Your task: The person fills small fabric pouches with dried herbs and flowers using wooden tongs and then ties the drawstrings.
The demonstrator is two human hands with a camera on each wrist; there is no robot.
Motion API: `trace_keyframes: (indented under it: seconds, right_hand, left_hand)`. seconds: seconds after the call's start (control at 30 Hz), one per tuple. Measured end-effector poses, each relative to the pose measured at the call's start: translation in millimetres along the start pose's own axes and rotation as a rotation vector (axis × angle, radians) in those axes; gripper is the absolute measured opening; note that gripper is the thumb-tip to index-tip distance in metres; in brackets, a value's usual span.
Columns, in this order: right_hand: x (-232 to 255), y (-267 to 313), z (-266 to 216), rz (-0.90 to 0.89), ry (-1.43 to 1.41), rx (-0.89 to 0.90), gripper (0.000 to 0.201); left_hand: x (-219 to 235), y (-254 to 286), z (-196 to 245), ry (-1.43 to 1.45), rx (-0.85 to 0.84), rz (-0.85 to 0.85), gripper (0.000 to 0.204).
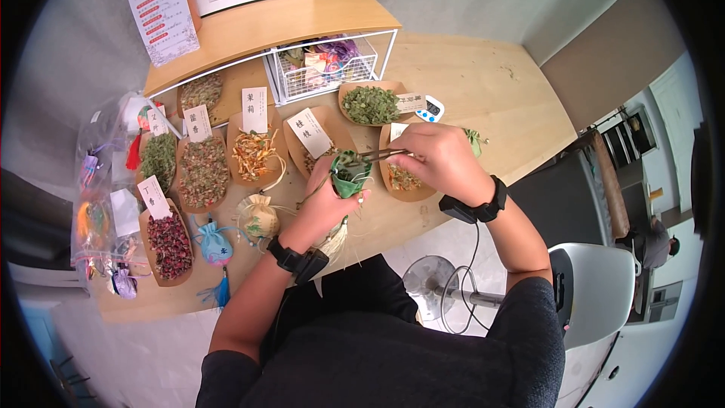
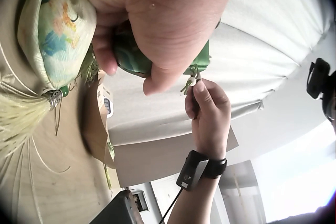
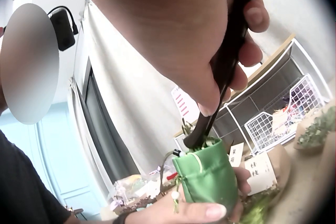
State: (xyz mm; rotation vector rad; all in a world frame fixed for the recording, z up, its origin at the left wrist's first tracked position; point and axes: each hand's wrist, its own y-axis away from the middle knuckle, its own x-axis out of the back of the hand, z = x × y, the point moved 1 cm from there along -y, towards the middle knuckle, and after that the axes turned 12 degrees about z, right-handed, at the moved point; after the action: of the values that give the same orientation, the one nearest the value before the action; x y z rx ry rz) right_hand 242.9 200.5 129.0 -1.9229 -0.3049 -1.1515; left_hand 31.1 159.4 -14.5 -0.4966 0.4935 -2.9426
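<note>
My left hand (image 1: pixel 326 202) curls around the green bag (image 3: pixel 209 179), its mouth poking up above my thumb, while my right hand (image 1: pixel 442 155) pinches the dark tongs (image 3: pixel 231 50), which reach down from my fingers into that mouth. I think the bag is light, soft and a bit slippery, so I should hug its round belly gently. The tongs look stiff; best held high. The leaves (image 3: pixel 212 141) near their tips may crumble.

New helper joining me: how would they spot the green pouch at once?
Find the wooden table, then the person's left hand over it. It grips a glossy green pouch, mouth upward. Unlike the blue pouch and cream pouch lying on the table, it has dark tongs at its mouth.
</note>
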Motion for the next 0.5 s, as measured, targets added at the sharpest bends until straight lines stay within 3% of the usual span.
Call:
trace_keyframes:
  seconds: [0.1,0.2,0.33,0.5]
  right_hand:
    - [-2.9,-0.8,-3.2,0.009,0.066,0.127,0.02]
    - [10.3,-7.5,-8.7,-0.005,0.11,0.136,0.022]
    - [24.4,-15.2,3.5,0.087,0.115,0.075,0.018]
    - [11.1,-12.1,42.2,0.088,0.245,-0.164,0.014]
  left_hand:
    - [-5.3,-0.1,-9.6,0.036,-0.017,0.028,0.058]
    - [-5.7,-0.3,-11.8,0.044,0.015,0.022,0.063]
    - [-7.8,0.8,-16.7,0.101,0.023,0.03,0.062]
    - [-8.0,1.5,-12.0,0.156,0.064,0.041,0.058]
